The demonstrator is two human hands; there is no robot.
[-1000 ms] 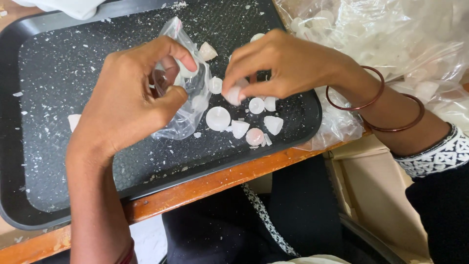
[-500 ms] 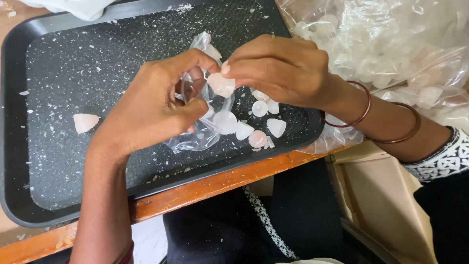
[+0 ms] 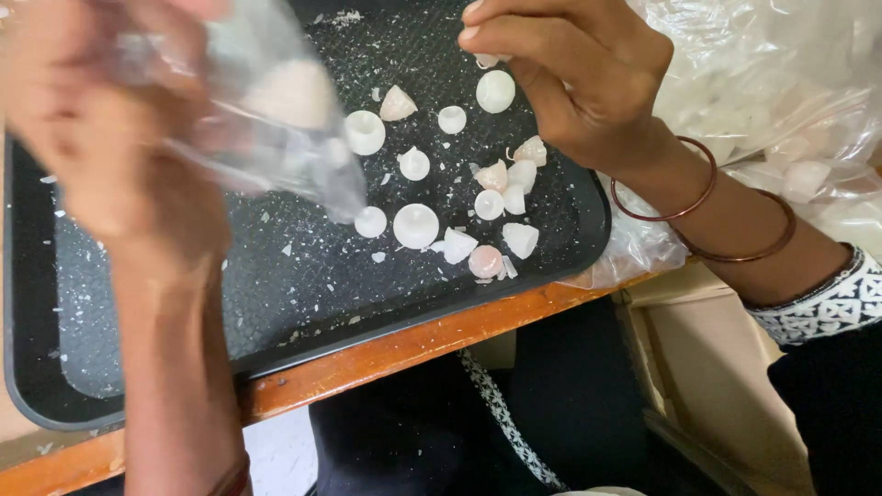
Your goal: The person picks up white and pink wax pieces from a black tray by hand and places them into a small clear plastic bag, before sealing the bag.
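Small clear plastic bag (image 3: pixel 276 129), crumpled and motion-blurred, pinched in the left hand (image 3: pixel 110 138) grip, raised above the black tray (image 3: pixel 303 303). Right hand (image 3: pixel 570 83) grip narrow, fingertips together, holding nothing visible; white and pinkish dome-shaped pieces (image 3: pixel 415 225) scattered just below it.

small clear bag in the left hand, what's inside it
The small clear bag, held up by the left hand, is motion-blurred. One pale pinkish lump shows through the plastic, much like the white shell pieces on the black tray. Anything more is lost in blur and behind the fingers.
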